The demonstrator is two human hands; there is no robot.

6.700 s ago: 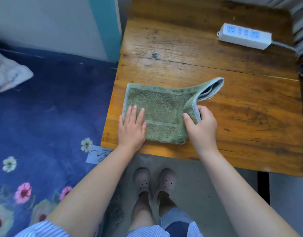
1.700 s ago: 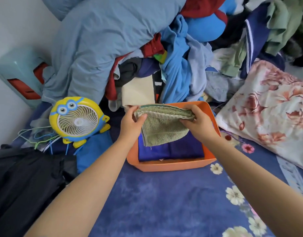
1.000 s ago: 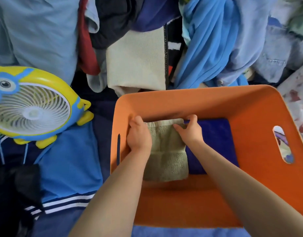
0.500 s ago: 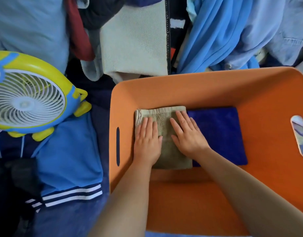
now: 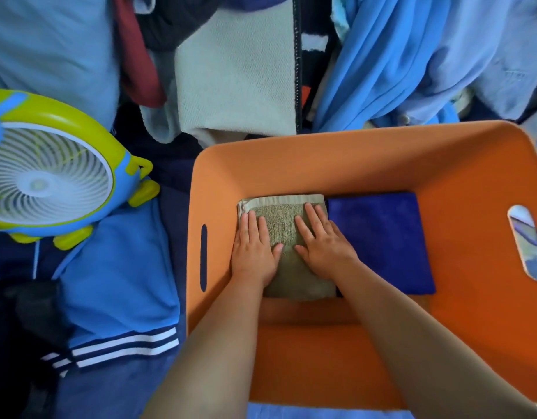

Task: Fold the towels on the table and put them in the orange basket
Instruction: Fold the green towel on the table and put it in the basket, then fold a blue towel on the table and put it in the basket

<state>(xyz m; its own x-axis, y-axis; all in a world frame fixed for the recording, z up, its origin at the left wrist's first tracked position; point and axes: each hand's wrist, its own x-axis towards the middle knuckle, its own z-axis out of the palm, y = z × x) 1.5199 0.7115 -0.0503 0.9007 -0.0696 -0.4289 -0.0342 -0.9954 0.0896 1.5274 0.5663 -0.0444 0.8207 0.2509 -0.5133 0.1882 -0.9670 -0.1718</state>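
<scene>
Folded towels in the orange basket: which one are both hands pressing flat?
The green towel, on the left side of the orange basket. The left hand and right hand lie flat on it; the blue towel beside it is untouched.

In the basket [image 5: 473, 182], one folded towel [image 5: 287, 216] lies left of another towel [image 5: 382, 237].

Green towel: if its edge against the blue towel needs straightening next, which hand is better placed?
Right hand, probably. It lies flat on the green towel with its fingers along the edge that borders the blue towel. The left hand rests on the far side, by the orange basket wall.
</scene>
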